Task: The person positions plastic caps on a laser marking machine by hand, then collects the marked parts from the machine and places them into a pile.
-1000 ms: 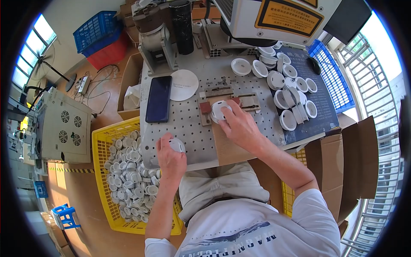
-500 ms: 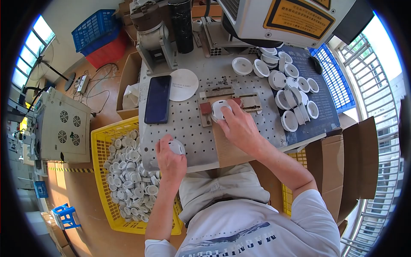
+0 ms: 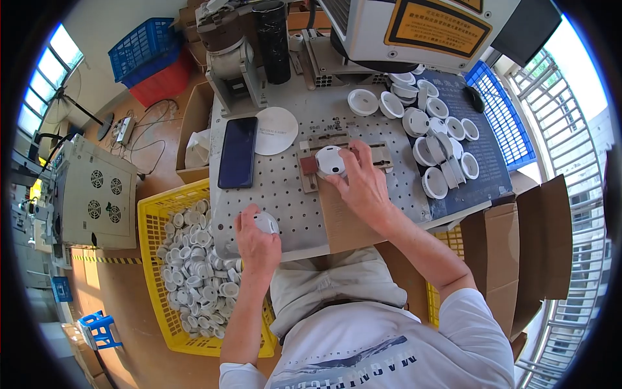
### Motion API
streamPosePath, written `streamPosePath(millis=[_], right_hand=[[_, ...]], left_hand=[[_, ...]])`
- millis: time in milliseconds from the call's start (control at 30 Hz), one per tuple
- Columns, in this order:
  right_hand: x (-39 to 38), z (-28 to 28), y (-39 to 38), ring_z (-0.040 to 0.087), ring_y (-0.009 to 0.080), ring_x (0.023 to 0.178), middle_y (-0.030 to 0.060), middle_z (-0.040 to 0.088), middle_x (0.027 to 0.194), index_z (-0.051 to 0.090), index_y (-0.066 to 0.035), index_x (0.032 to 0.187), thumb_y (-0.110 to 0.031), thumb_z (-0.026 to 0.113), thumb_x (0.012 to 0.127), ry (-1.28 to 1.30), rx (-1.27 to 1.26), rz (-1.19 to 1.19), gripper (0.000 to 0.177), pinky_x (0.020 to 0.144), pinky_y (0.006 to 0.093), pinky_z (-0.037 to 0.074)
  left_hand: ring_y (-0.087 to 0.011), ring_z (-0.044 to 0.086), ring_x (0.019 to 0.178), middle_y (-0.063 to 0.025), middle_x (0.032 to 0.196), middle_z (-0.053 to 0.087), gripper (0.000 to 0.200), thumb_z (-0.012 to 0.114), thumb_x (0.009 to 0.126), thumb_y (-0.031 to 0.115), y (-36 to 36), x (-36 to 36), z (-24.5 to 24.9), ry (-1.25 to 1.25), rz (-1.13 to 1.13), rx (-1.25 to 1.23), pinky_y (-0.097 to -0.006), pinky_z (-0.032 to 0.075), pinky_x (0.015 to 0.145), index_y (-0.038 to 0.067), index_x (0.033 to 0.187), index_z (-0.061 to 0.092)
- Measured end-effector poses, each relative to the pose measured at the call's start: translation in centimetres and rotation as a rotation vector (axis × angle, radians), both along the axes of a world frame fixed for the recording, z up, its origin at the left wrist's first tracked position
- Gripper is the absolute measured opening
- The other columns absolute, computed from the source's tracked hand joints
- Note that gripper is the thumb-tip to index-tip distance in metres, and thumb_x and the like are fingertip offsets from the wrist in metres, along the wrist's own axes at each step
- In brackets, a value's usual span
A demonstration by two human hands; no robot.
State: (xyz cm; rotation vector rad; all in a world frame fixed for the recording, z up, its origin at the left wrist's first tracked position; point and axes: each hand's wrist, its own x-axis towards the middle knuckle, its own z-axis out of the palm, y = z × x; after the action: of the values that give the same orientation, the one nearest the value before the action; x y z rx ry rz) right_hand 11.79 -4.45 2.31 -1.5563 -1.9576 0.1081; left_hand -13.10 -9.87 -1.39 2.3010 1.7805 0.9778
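My right hand (image 3: 367, 185) has its thumb and fingers around the edge of a white round plastic cover (image 3: 329, 160) with small dark slots. That cover sits at a metal fixture (image 3: 311, 184) with a reddish-brown block (image 3: 309, 165) on its left side. Lower left, my left hand (image 3: 258, 245) is closed on a second white round plastic cover (image 3: 265, 223), near the front edge of the perforated metal table (image 3: 285, 194). Its palm side is hidden.
A phone (image 3: 238, 152) and a white paper disc (image 3: 277, 131) lie left of the fixture. Several white covers (image 3: 435, 183) crowd the dark board at right. A yellow basket (image 3: 151, 259) full of white parts stands lower left. The machine head (image 3: 414, 32) overhangs the back.
The cover under my right hand has turned, so its slots show at different places, and the fingers have shifted to its right edge. My left hand keeps its cover in nearly the same place.
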Motion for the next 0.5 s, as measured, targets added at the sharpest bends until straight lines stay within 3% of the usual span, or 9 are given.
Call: streamPosePath(millis=[100, 233, 400, 467, 500], right_hand=[[-0.2, -0.7, -0.5, 0.066, 0.0366, 0.083, 0.0177, 0.045, 0.127, 0.051, -0.001, 0.118, -0.023, 0.074, 0.083, 0.073, -0.033, -0.02, 0.047, 0.065, 0.0432, 0.058], [1.9, 0.6, -2.0, 0.066, 0.0365, 0.081, 0.013, 0.055, 0.118, 0.053, -0.005, 0.118, -0.022, 0.073, 0.084, 0.121, 0.034, 0.009, 0.043, 0.066, 0.0432, 0.055], [9.0, 1.7, -6.7, 0.066, 0.0324, 0.076, 0.0107, 0.064, 0.108, 0.063, -0.004, 0.105, -0.014, 0.074, 0.081, 0.15, 0.091, -0.305, 0.028, 0.063, 0.0397, 0.054], [11.5, 1.6, -8.0, 0.066, 0.0331, 0.075, 0.011, 0.064, 0.111, 0.063, -0.005, 0.105, -0.015, 0.074, 0.081, 0.184, -0.011, -0.395, 0.028, 0.063, 0.0402, 0.053], [12.6, 1.2, -8.4, 0.066, 0.0337, 0.075, 0.0115, 0.064, 0.108, 0.064, -0.004, 0.103, -0.015, 0.074, 0.082, 0.079, -0.003, -0.416, 0.026, 0.064, 0.0408, 0.052]], left_hand=[[-0.0395, 0.053, 0.103, -0.018, 0.113, 0.056, 0.036, 0.058, 0.057, -0.014, -0.1, 0.3, 0.5, -0.02, -0.002, -0.005, -0.045, 0.043, 0.091, -0.008, 0.092, 0.059], [-0.039, 0.053, 0.104, -0.019, 0.112, 0.056, 0.039, 0.055, 0.06, -0.015, -0.7, -1.4, 0.6, -0.074, -0.001, -0.065, -0.0446, 0.043, 0.092, -0.008, 0.098, 0.057], [-0.0429, 0.056, 0.101, -0.0219, 0.103, 0.06, 0.041, 0.042, 0.066, -0.008, -4.6, -11.3, 0.4, -0.174, 0.336, -0.054, -0.0459, 0.042, 0.095, -0.006, 0.104, 0.057], [-0.0434, 0.056, 0.101, -0.0231, 0.103, 0.06, 0.037, 0.041, 0.069, -0.008, -6.1, -16.6, -0.9, -0.146, 0.513, -0.085, -0.0451, 0.042, 0.095, -0.007, 0.103, 0.057], [-0.0434, 0.056, 0.101, -0.0231, 0.103, 0.06, 0.037, 0.041, 0.069, -0.008, -6.7, -19.4, -1.9, -0.138, 0.513, -0.09, -0.0451, 0.042, 0.095, -0.007, 0.103, 0.057]])
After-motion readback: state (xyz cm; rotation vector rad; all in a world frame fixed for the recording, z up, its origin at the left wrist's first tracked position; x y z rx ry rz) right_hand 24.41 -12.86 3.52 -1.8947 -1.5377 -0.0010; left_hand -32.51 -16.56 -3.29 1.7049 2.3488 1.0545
